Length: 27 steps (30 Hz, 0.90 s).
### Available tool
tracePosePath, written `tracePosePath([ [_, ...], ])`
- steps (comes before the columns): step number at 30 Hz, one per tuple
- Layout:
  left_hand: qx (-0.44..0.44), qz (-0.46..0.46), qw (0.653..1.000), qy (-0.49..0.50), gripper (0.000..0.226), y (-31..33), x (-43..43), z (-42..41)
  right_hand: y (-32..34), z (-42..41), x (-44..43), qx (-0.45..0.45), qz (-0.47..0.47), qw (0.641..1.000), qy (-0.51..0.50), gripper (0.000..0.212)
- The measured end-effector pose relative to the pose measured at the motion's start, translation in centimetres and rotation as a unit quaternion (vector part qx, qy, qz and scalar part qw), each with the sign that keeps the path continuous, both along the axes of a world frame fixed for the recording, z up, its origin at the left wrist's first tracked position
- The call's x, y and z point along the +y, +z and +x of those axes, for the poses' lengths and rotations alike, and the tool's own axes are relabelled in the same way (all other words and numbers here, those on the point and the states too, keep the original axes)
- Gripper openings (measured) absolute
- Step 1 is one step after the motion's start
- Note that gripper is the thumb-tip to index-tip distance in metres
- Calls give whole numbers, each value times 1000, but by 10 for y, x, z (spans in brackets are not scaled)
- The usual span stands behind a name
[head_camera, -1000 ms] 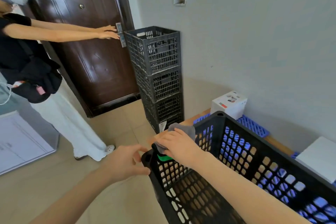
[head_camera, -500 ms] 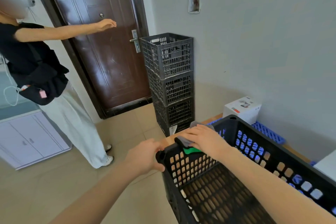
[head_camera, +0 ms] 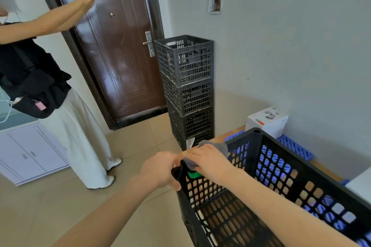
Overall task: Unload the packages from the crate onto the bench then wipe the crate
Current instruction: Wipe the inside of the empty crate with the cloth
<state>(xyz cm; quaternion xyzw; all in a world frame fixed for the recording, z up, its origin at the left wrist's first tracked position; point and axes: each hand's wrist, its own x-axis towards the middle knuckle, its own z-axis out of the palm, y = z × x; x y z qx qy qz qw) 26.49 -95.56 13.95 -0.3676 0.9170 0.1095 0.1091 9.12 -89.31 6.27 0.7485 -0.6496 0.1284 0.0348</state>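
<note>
Right hand point(head_camera: 208, 163) clamps a grey cloth point(head_camera: 215, 144) on the crate's point(head_camera: 301, 159) left corner; left hand point(head_camera: 160, 168) grips that corner. Wiping seems under way, with a white package point(head_camera: 267, 121) sitting behind the crate. Next, sweep the cloth along the rim.

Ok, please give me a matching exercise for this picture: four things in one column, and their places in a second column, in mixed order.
Column one:
1. grey cloth
2. white box
3. stack of crates
4. left hand

Column two:
A. beside the door
B. on the crate rim, under the right hand
C. on the bench
D. gripping the crate corner

Pairs: 1-B, 2-C, 3-A, 4-D.
</note>
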Motion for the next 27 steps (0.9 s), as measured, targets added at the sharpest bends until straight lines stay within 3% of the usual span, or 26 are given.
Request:
tracePosePath([
  [5, -47, -16, 999, -8, 62, 5, -1, -9, -25, 1, 1, 5, -55, 998, -12, 24],
  [12, -94, -23, 995, -11, 53, 8, 2, -22, 10, -41, 14, 45, 9, 999, 24, 33],
  [22, -99, 29, 995, -1, 54, 11, -1, -27, 22, -159, 49, 107, 103, 971, -186, 54],
  [27, -55, 69, 996, 8, 57, 11, -4, -21, 22, -165, 51, 25, 86, 955, -284, 42],
])
